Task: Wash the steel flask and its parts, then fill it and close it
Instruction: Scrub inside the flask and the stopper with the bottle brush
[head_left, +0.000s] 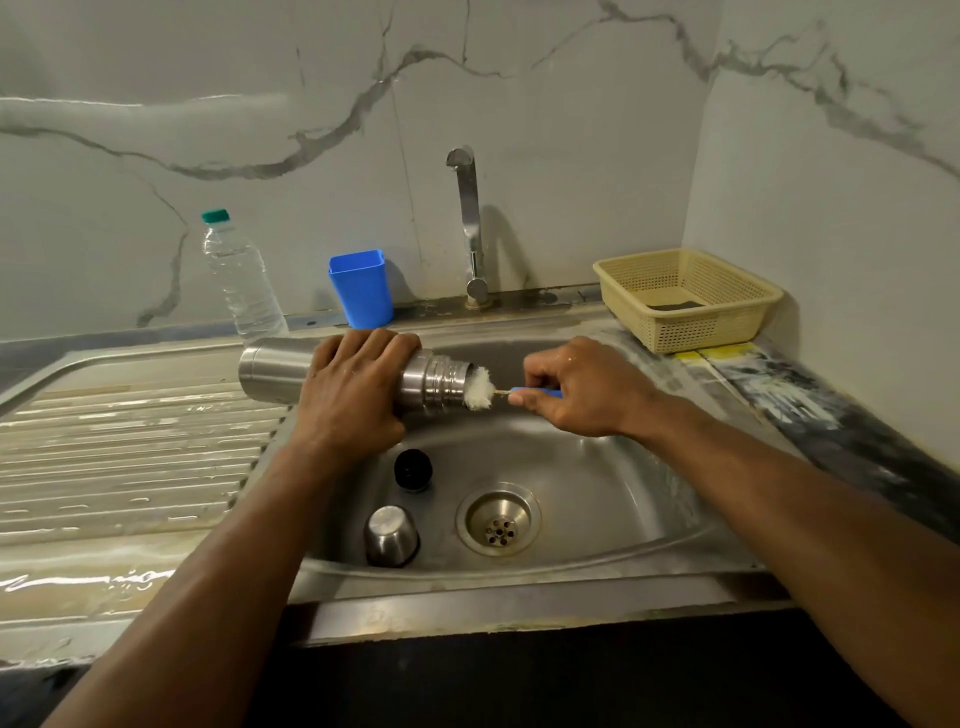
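Left hand (349, 396) grips smooth steel flask (275, 370); right hand (574, 387) pinches fluffy brush (478, 388).

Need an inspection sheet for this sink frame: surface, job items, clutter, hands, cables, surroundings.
Surface: steel sink with wet drainboard on its left.
Job's things: flask held sideways over the basin, brush at its mouth; black stopper and steel cup, upside down, in the basin.
Clutter: water bottle, blue cup, basket on the counter.
Grippers: left hand grips the flask; right hand pinches the brush handle.
Cables: nothing seen.
Surroundings: tap, no water seen running; marble-look wall.
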